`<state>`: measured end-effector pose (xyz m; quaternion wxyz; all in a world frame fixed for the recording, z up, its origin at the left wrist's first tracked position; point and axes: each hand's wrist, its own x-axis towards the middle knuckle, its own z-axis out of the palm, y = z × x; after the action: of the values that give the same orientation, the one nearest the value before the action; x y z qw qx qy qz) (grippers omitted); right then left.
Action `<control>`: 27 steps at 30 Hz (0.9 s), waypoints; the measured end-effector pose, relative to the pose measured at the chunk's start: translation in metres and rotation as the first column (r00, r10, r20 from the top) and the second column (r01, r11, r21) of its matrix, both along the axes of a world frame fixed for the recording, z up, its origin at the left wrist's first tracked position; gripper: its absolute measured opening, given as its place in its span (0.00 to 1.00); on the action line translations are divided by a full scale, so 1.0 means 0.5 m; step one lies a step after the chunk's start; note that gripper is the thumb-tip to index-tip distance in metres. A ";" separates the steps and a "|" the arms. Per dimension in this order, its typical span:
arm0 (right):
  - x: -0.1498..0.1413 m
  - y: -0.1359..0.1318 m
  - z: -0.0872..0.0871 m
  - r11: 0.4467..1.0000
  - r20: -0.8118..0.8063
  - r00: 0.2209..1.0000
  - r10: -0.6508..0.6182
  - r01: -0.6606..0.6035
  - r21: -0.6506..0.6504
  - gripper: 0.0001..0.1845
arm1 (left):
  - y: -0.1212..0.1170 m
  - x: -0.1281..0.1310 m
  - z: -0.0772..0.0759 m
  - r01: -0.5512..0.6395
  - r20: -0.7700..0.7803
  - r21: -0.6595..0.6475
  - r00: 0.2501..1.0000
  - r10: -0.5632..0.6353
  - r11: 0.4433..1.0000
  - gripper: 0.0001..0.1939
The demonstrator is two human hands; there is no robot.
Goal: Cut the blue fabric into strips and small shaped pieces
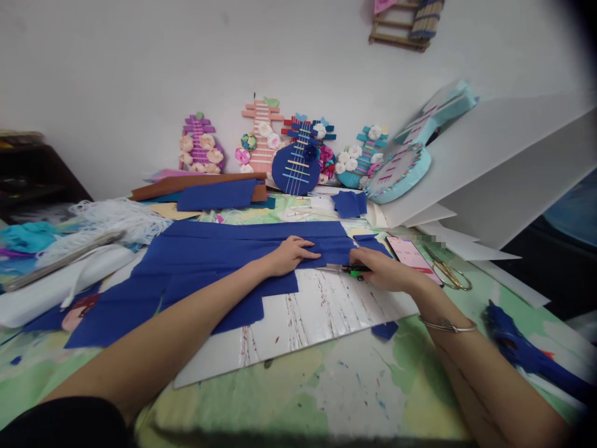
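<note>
1. Here's the left hand [293, 255], fingers loosely spread, resting on the blue sheet [224, 242] mid-surface [345, 386].
2. And the right hand [382, 269] is closed around a cutter [353, 270], thin blade pointing left by the sheet's near edge.
3. Underneath, a streaked white board [336, 305]!
4. Off right: phone [410, 255], gold scissors [450, 275] and, nearer, a blue glue gun [527, 351].

Front tablecloth [354, 398] passable (glue gun [520, 345] right)
</note>
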<state>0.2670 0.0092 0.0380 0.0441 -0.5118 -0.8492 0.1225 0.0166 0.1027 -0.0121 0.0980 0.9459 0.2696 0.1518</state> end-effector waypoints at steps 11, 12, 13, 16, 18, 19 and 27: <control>-0.029 0.002 -0.010 0.999 -0.027 0.999 0.017 -0.016 0.039 0.12 | -0.001 0.002 0.001 -0.011 -0.003 -0.020 1.000 0.011 1.000 0.20; -0.029 0.001 -0.009 0.999 -0.024 0.999 0.021 -0.020 0.039 0.12 | -0.001 0.002 0.001 -0.010 -0.002 -0.019 1.000 0.010 1.000 0.20; -0.029 0.000 -0.007 0.999 -0.022 1.000 0.023 -0.022 0.037 0.12 | -0.001 0.002 0.001 -0.009 -0.003 -0.017 1.000 0.009 1.000 0.20; -0.024 -0.003 -0.002 1.000 -0.014 1.000 0.016 -0.016 0.012 0.12 | 0.000 0.001 0.002 -0.010 -0.010 -0.017 1.000 0.010 1.000 0.20; -0.019 -0.004 0.001 1.000 -0.011 1.000 0.009 -0.009 -0.006 0.12 | 0.000 0.001 0.002 -0.006 -0.013 -0.016 1.000 0.006 1.000 0.20; -0.017 -0.005 0.001 1.000 -0.012 1.000 0.007 -0.007 -0.010 0.12 | 0.000 0.001 0.002 -0.005 -0.013 -0.016 1.000 0.004 1.000 0.20; -0.023 0.001 -0.007 1.000 -0.044 0.999 0.005 -0.005 0.004 0.12 | -0.005 0.001 0.005 -0.015 -0.002 -0.034 1.000 0.015 0.999 0.20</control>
<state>0.2556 0.0095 0.0344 0.0636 -0.5066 -0.8496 0.1321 0.0173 0.1003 -0.0097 0.1125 0.9422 0.2793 0.1469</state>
